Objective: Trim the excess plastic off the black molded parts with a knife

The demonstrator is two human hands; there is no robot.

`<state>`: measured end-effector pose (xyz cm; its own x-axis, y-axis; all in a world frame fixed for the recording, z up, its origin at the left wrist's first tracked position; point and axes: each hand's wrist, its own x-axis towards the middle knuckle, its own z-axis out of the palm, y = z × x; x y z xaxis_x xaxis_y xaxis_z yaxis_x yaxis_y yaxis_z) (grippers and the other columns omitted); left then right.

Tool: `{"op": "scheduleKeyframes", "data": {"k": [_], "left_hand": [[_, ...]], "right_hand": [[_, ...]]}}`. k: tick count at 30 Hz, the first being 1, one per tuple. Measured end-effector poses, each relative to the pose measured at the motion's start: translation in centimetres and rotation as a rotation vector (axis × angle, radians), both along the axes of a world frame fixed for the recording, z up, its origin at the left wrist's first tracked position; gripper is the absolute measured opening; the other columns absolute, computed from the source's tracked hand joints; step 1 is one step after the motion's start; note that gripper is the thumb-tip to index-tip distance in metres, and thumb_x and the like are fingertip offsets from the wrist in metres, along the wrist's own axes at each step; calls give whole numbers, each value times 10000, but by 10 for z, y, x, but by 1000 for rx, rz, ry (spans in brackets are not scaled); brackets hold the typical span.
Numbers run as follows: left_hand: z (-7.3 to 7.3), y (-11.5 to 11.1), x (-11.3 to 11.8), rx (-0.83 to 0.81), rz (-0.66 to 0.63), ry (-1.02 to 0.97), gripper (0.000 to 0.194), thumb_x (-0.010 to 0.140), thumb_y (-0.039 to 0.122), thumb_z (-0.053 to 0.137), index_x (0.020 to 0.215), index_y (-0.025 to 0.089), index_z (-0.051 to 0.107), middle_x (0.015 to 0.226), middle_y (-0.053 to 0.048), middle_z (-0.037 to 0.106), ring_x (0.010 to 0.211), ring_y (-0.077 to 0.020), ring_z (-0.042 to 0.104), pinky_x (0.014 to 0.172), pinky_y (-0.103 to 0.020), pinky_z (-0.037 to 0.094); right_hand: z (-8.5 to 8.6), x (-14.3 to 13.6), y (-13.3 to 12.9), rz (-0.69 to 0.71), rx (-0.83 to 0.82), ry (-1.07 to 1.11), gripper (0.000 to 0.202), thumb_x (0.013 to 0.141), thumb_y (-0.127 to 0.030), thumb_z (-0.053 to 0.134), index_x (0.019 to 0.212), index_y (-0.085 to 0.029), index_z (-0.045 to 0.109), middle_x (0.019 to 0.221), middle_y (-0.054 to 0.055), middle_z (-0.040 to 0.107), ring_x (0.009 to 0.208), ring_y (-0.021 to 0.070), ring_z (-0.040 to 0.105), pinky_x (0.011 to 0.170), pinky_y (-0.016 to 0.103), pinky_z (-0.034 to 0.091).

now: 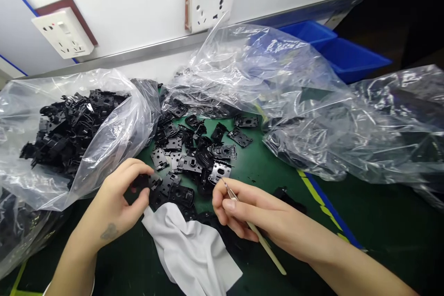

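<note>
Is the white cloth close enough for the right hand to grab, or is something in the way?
Probably yes: the white cloth lies uncovered near the right hand. But that hand holds a thin tool, which might need putting down first.

The left forearm (78, 254) is slanting up from the lower left; the left hand (120, 196) is arching, thumb (139, 202) and forefinger (138, 168) curving toward each other. The right forearm (333, 247) is slanting inward, the right hand (248, 208) pinching with fingers (238, 226) curling under.
</note>
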<state>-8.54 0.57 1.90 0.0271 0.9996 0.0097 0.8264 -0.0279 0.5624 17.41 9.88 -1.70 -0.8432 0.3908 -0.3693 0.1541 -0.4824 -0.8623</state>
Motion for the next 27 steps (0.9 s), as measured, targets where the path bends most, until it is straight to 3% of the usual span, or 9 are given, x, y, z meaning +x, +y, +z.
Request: {"op": "scheduleKeyframes", "data": {"k": [3, 5, 8, 10, 22, 27], "left_hand": [[1, -5, 9, -25, -116, -404, 293, 874, 50, 507, 1038, 292, 540, 1039, 1, 522, 1031, -144, 517, 875, -222, 437], [-5, -8, 21, -115, -162, -655, 361, 904, 65, 498, 1152, 326, 520, 1127, -14, 503, 1095, -157, 508, 911, -234, 440], [-17, -13, 41, -292, -176, -998, 578, 893, 135, 589, 1357, 395, 363, 1333, -56, 394, 1082, -192, 556, 862, -266, 492], [-22, -13, 52, -357, -164, -1152, 696, 841, 192, 688, 1388, 416, 321, 1372, -73, 356, 992, -189, 604, 785, -264, 520], [-18, -6, 58, -365, 22, -1190, 870, 701, 200, 828, 1373, 485, 355, 1358, -46, 422, 854, -139, 636, 739, -251, 548], [-18, -5, 52, -428, 40, -1178, 578, 750, 254, 795, 1264, 340, 545, 1155, -40, 605, 898, -171, 647, 781, -257, 547]], "right_hand": [[2, -2, -4, -60, -9, -15, 394, 812, -521, 676, 828, -165, 507, 657, -46, 463, 523, 63, 380, 444, 187, 258], [4, -5, -8, -123, -8, 7, 406, 769, -496, 735, 849, -160, 524, 637, -66, 424, 534, 61, 361, 476, 190, 269], [5, -8, -15, -140, -35, 58, 477, 706, -475, 795, 954, -158, 538, 714, -40, 495, 594, 79, 416, 540, 210, 318], [6, -9, -20, -131, -49, 62, 489, 700, -466, 798, 984, -164, 540, 717, -42, 493, 596, 86, 419, 544, 218, 312], [6, -7, -26, -129, 162, 48, 376, 755, -230, 722, 1089, -212, 549, 763, -44, 443, 647, 103, 410, 580, 230, 322], [7, -7, -27, -264, 103, 86, 411, 749, -283, 772, 982, -236, 436, 717, -67, 441, 615, 95, 415, 560, 216, 322]]}}
